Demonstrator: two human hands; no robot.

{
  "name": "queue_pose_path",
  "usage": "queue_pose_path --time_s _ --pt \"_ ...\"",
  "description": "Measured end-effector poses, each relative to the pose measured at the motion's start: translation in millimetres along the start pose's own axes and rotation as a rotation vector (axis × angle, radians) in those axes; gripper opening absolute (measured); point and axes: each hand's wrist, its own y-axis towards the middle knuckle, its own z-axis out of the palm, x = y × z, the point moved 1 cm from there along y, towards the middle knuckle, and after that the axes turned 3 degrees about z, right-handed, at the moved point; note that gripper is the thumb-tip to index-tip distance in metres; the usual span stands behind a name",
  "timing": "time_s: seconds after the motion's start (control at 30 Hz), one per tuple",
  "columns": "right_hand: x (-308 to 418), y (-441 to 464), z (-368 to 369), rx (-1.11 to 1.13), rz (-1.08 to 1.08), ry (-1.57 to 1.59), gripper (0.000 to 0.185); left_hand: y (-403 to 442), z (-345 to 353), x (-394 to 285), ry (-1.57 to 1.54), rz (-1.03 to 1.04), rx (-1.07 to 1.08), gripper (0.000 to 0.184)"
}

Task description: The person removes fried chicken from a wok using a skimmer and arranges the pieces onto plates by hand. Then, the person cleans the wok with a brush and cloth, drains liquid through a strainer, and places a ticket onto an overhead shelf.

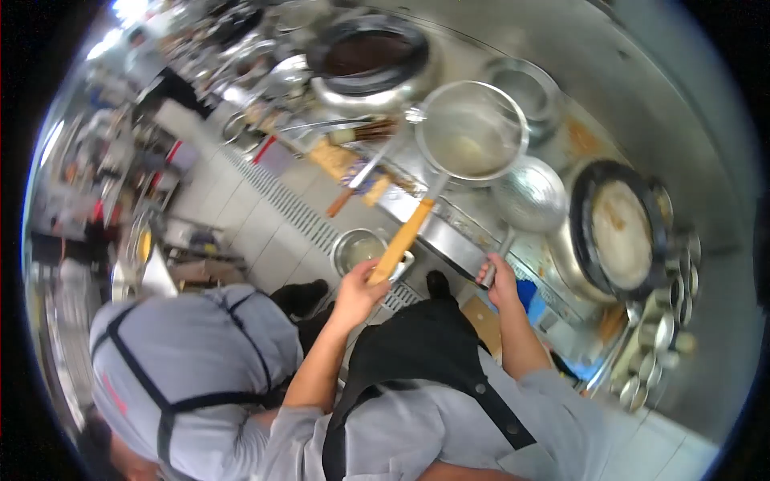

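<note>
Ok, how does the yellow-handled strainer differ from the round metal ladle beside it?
The strainer has the wider head, the ladle the smaller one. The strainer's handle is yellow where the left hand grips it; the ladle's is greyish, gripped by the right hand. Both have round heads pointing away from the person.

Ahead of the person I see the counter (579,317), with one stove ring (361,83) toward its left end, another stove ring (583,232) farther right, and small pots and ladles (664,330) beyond that. Between the rings, a strainer (473,132) and a perforated ladle (525,195) are side by side, the strainer to the left, near a pot (552,90) behind them. A co-worker (192,377) is at the person's left, and a floor grate (281,204) runs left of the counter.
</note>
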Motion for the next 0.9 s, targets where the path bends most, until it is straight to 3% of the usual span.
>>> queue_pose_path --time_s 0.17,0.23,0.27,0.37,0.47,0.6,0.67,0.77,0.9 --pt "-12.0 34.6 0.6 -0.091 -0.088 -0.129 0.025 20.4 -17.5 7.2 0.265 0.062 0.029 0.052" --pt "-23.0 73.2 -57.6 -0.404 -0.558 -0.707 0.024 22.6 -24.5 8.8 0.271 0.003 0.082 0.057" --pt "-21.6 88.0 -63.6 -0.557 -0.811 -0.987 0.025 30.7 -30.0 14.3 0.339 0.094 0.028 0.059" --pt "-8.0 25.0 -29.6 -0.268 -0.807 -0.717 0.049 13.6 -35.4 39.4 0.424 0.210 -0.099 0.071" --pt "-9.0 -46.0 52.1 0.140 -0.224 -0.551 0.050 -16.9 -50.3 38.7 0.222 0.221 -0.295 0.070" --pt "-32.7 -32.0 131.0 0.342 0.010 -0.365 0.048 -38.0 -74.8 48.3 -0.104 0.299 -0.464 0.059" --pt "-36.0 -29.4 171.6 0.436 0.070 -0.358 0.054 -65.4 -95.1 -15.6 -0.059 0.243 -0.554 0.056" --pt "-39.0 -12.1 204.3 0.555 0.099 -0.400 0.049 -104.2 -120.3 -102.3 -0.119 0.726 -0.806 0.056" --pt "-39.3 15.9 206.0 0.624 0.121 -0.513 0.043 -198.3 -127.9 -207.7 0.269 1.514 -0.895 0.069"
